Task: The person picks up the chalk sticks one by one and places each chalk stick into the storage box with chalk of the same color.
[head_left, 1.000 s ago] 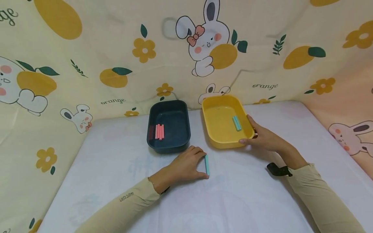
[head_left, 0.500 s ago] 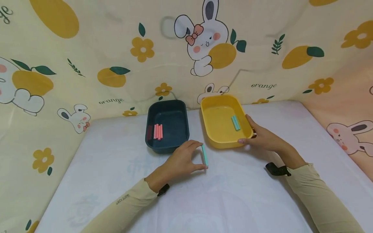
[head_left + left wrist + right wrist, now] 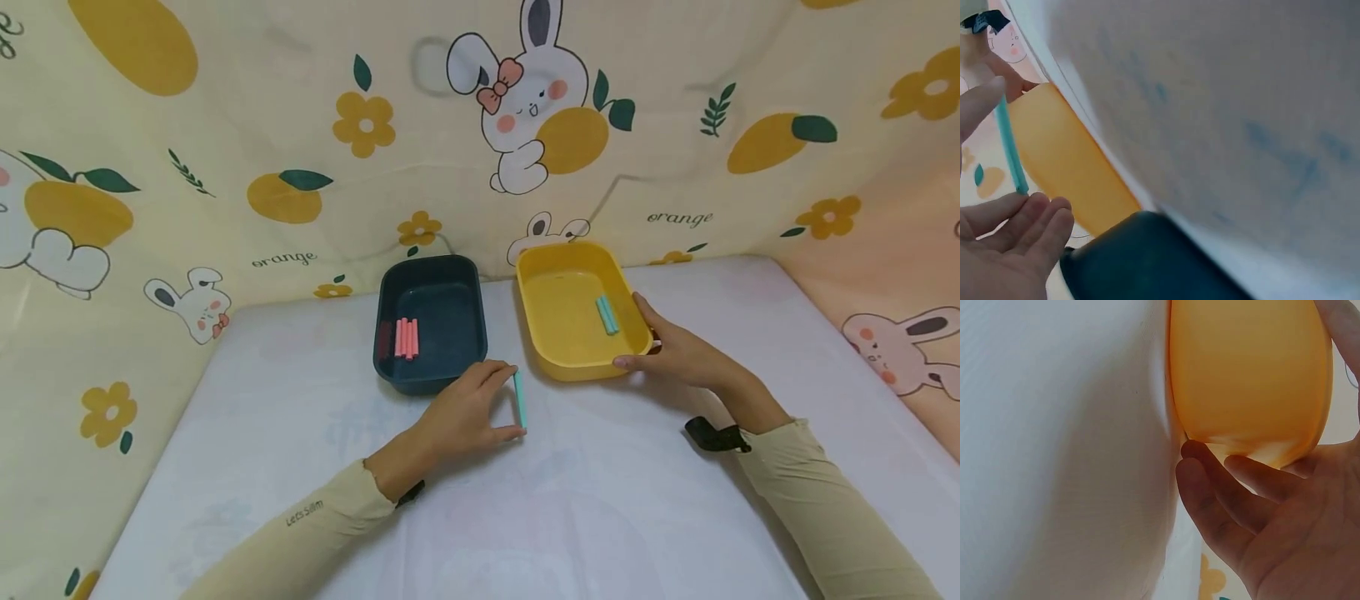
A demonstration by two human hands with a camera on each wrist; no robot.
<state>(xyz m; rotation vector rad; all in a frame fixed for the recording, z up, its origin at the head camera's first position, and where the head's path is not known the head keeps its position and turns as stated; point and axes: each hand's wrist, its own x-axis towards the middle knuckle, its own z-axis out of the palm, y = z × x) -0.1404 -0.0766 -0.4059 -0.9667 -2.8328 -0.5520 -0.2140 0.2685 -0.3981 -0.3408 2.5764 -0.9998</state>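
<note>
My left hand [image 3: 465, 412] pinches a turquoise chalk stick [image 3: 521, 402] by its two ends, thumb at the near end and fingertip at the far end. In the left wrist view, the same chalk spans the gap between thumb and fingers. Just behind this hand stands a dark blue bin [image 3: 457, 383] with several pink chalk sticks [image 3: 407, 338] lying inside. My right hand [image 3: 678, 350] holds the near right corner of a yellow bin [image 3: 555, 362], thumb at the front wall and fingers along the right side. Two turquoise chalk sticks [image 3: 607, 316] lie in the yellow bin.
Both bins stand side by side at the back of a white-covered table [image 3: 570, 517]. A printed cloth [image 3: 360, 200] with rabbits and oranges rises behind them and at the sides.
My left hand has lifted the turquoise chalk and moved it back and slightly left, near the dark bin's front. The right hand keeps its place on the yellow bin.
</note>
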